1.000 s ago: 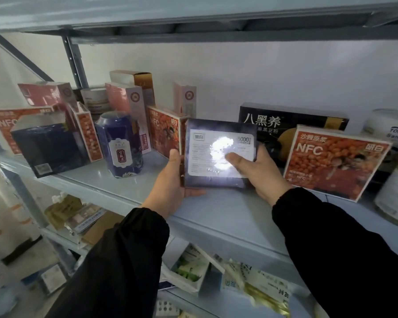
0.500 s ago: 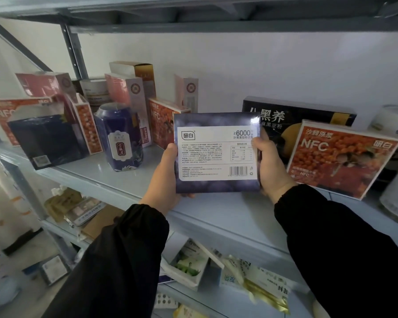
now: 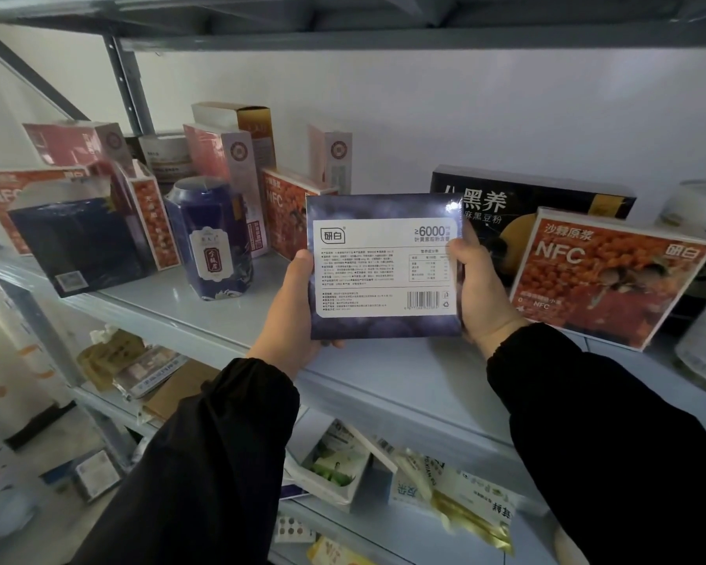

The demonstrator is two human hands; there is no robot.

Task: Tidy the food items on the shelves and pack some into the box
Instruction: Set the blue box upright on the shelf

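A flat dark purple box (image 3: pixel 384 267) with a white printed label and barcode faces me, held upright above the grey shelf (image 3: pixel 384 385). My left hand (image 3: pixel 294 316) grips its left edge and lower corner. My right hand (image 3: pixel 479 291) grips its right edge, thumb on the front. Behind it stand an orange NFC box (image 3: pixel 612 279) on the right and a black box with Chinese lettering (image 3: pixel 539 205).
Left on the shelf stand a blue tin (image 3: pixel 215 238), a dark blue box (image 3: pixel 78 246), pink and orange cartons (image 3: pixel 229 165) and another NFC box (image 3: pixel 286 210). White jars (image 3: pixel 697 214) sit at far right. Lower shelves hold opened packets and cartons (image 3: pixel 343 462).
Both hands raised the purple box from near the shelf surface and tilted it upright toward me; the glare on its label is gone and the print now reads.
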